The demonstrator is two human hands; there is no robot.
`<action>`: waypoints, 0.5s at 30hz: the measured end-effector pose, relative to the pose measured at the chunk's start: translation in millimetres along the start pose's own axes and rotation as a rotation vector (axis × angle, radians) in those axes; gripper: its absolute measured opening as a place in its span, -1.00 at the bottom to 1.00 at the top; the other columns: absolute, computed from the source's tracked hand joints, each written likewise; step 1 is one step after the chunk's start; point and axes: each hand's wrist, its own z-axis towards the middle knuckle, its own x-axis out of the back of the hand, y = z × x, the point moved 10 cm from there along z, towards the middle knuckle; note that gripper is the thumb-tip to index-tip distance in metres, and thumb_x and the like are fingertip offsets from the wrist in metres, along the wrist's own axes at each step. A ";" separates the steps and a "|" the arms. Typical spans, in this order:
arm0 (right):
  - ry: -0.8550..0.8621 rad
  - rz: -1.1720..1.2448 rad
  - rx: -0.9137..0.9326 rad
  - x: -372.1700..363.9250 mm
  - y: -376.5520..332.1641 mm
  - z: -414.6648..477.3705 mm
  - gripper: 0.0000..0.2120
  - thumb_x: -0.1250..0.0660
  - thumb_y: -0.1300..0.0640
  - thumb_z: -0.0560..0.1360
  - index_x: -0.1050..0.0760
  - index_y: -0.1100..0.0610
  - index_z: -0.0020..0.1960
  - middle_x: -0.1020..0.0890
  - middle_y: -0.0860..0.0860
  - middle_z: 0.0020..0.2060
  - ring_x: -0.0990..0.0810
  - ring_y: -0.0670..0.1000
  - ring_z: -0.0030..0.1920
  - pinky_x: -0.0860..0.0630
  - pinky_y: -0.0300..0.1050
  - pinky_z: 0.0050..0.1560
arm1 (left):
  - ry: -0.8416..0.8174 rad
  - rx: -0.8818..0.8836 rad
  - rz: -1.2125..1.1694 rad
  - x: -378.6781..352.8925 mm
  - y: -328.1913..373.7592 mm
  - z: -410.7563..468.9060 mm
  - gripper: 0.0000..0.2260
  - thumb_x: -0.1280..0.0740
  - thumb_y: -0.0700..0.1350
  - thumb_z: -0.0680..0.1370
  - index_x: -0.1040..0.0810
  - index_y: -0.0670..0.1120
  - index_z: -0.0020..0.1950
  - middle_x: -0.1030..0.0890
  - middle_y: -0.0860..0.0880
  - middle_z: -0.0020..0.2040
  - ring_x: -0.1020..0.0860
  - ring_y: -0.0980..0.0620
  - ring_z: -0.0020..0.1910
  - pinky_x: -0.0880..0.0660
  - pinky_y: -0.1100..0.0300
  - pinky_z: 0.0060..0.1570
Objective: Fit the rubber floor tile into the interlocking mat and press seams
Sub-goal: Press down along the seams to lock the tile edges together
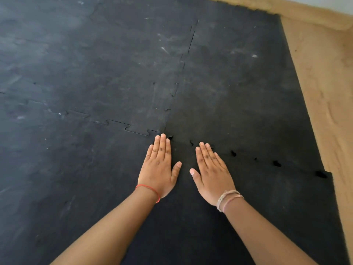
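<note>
A black rubber floor tile (267, 203) lies at the near right, its puzzle-shaped far edge meeting the interlocking mat (95, 64). Small dark gaps show along that seam (233, 153), running to the right. My left hand (159, 169) lies flat, palm down, with its fingertips at the corner where several tiles meet. My right hand (212, 173) lies flat beside it, fingertips on the seam. Both hands hold nothing, and the fingers are extended and close together.
The mat is dusty and scuffed, with a long seam (191, 43) running away from me that gapes slightly at the far end. Bare wooden floor (324, 92) borders the mat on the right. A skirting board runs along the wall at the top right.
</note>
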 end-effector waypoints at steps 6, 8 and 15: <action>-0.198 -0.003 0.023 6.7 1.7 0.1 -0.31 0.16 -0.24 0.55 0.33 0.13 0.47 0.29 0.02 0.50 0.35 -0.04 0.45 0.28 -0.13 0.41 | -0.201 -0.057 0.062 9.4 -1.1 10.0 -0.45 0.08 0.07 0.60 0.15 -0.21 0.47 0.11 -0.17 0.53 0.15 -0.06 0.50 0.15 0.10 0.45; -0.161 -0.021 -0.003 6.9 5.9 -6.4 -0.26 0.21 -0.30 0.51 0.38 0.13 0.45 0.33 0.02 0.48 0.40 -0.02 0.43 0.29 -0.12 0.42 | -0.211 -0.077 0.023 9.3 -3.1 8.7 -0.46 0.08 0.05 0.61 0.18 -0.18 0.47 0.16 -0.14 0.53 0.20 -0.03 0.49 0.22 0.13 0.43; -0.178 -0.025 -0.031 -6.3 7.6 -9.6 -0.11 0.31 -0.44 0.35 0.41 0.13 0.43 0.40 -0.01 0.40 0.42 -0.03 0.42 0.32 -0.11 0.40 | -0.323 -0.025 -0.013 -0.6 -5.9 19.1 -0.49 0.10 0.02 0.62 0.16 -0.21 0.47 0.16 -0.15 0.52 0.20 -0.05 0.49 0.20 0.11 0.44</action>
